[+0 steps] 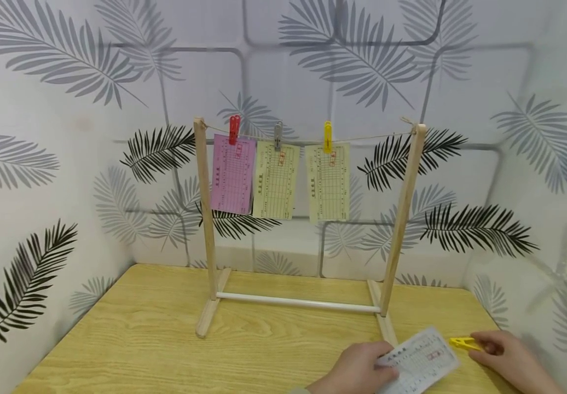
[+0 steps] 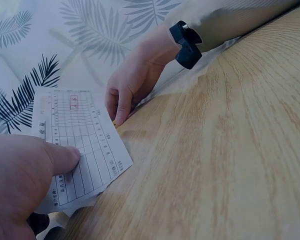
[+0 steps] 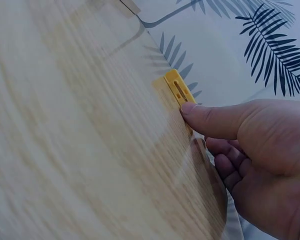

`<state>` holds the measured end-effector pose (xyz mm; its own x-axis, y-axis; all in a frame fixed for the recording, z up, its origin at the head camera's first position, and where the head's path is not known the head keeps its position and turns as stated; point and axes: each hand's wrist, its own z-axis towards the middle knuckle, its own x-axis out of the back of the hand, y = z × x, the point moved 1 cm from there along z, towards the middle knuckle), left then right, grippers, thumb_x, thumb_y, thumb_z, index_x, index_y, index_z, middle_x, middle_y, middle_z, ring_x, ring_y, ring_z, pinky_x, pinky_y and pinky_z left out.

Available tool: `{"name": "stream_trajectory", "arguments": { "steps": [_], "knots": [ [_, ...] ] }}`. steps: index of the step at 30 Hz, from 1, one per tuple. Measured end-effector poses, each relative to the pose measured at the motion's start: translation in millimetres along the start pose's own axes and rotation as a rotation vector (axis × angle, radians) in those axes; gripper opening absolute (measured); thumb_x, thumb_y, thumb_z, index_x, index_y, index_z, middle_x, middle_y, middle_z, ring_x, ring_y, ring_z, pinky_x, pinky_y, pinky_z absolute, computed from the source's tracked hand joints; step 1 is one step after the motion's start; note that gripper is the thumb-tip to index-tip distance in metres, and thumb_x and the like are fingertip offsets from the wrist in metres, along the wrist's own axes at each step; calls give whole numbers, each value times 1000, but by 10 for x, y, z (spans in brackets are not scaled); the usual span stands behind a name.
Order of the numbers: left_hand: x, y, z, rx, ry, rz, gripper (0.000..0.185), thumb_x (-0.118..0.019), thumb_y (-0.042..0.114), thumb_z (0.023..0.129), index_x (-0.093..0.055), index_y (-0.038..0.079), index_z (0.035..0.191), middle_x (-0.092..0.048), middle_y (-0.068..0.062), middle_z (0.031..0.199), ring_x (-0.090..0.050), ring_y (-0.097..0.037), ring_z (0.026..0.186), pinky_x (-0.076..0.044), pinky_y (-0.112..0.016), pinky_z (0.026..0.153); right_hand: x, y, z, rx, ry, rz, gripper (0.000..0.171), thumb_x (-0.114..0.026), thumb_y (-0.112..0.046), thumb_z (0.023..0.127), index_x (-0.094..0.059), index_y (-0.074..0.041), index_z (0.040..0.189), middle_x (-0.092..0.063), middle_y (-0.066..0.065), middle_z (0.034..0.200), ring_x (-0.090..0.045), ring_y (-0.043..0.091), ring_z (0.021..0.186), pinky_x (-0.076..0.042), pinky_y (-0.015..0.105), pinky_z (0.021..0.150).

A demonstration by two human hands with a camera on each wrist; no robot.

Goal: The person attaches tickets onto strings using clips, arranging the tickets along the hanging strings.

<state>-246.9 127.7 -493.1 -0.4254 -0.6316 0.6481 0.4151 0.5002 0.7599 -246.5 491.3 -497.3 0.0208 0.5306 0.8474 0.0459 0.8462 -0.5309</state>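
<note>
- Slips already hung: three on the string (image 1: 362, 138) of the wooden rack (image 1: 203, 219), a pink slip (image 1: 232, 174) under a red peg (image 1: 234, 129), a pale slip (image 1: 276, 180) under a grey peg (image 1: 278, 135), and another pale slip (image 1: 328, 182) under a yellow peg (image 1: 327, 137).
- Room is left on the string to the right of the third slip, before the right post (image 1: 404, 213).
- A fourth slip (image 1: 418, 361) is not up yet; it lies on the table (image 1: 140, 339) near the front right corner, just right of the rack's foot.
- The left hand (image 1: 357, 371) rests on that slip, thumb (image 2: 60, 157) pressing its near edge; whether the other fingers curl under the paper I cannot tell.
- A loose yellow peg (image 1: 464, 343) lies on the table just right of the slip, close to the wall.
- The right hand (image 1: 507, 358) is at this peg, its thumb tip (image 3: 190, 108) touching it and the fingers (image 3: 225, 165) curled loosely below; a firm pinch does not show.
- Judged from this, three of four slips are done, and the last slip and its peg are both at table level, well below the string.
</note>
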Motion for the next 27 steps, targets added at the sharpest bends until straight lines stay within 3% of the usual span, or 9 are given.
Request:
{"name": "stream_trajectory", "arguments": {
  "steps": [3,5,8,12,17,21,27],
  "knots": [
    [-12,-6,-5,19,15,-58,24,-79,23,104,-77,22,128,-71,20,104,-60,6,90,-54,-24,84,21,44,-12,-2,-12,10,66,-87,-36,98,-68,15,133,-73,27,124,-71,41,112,-61,44,86],
    [-18,-10,-7,23,34,-93,20,-76,23,106,-78,23,126,-71,20,104,-61,6,89,-54,-24,83,31,55,-18,0,-16,24,66,-87,-37,97,-69,15,133,-71,31,129,-70,46,118,-62,40,87],
    [-20,1,-15,1,61,-124,11,-72,23,109,-78,24,118,-71,21,99,-60,4,83,-51,-22,77,41,44,-33,3,-17,31,66,-87,-37,98,-68,15,135,-69,32,132,-68,48,121,-61,34,84],
    [-6,4,-23,-8,98,-153,13,-69,26,111,-80,22,116,-73,20,100,-61,4,83,-52,-21,76,39,28,-37,7,-20,27,67,-86,-38,98,-67,14,136,-69,31,134,-68,48,123,-62,41,88],
    [29,-40,-25,-98,166,-160,20,-68,26,112,-83,15,121,-75,17,110,-62,7,95,-54,-19,82,20,35,-20,-1,-11,14,62,-86,-39,98,-71,11,132,-73,24,127,-70,43,117,-60,44,88],
    [65,-60,-20,-155,199,-146,16,-71,22,110,-85,14,110,-67,18,96,-56,6,84,-50,-18,74,12,49,-14,-11,-6,17,63,-84,-41,100,-70,12,133,-74,21,125,-70,36,113,-58,38,85],
    [82,-44,-12,-112,218,-242,5,-77,19,106,-81,18,104,-67,21,93,-56,6,80,-49,-18,71,6,36,-22,-29,2,48,65,-79,-43,104,-67,13,135,-75,16,121,-70,24,104,-55,29,78]
  ]
}}
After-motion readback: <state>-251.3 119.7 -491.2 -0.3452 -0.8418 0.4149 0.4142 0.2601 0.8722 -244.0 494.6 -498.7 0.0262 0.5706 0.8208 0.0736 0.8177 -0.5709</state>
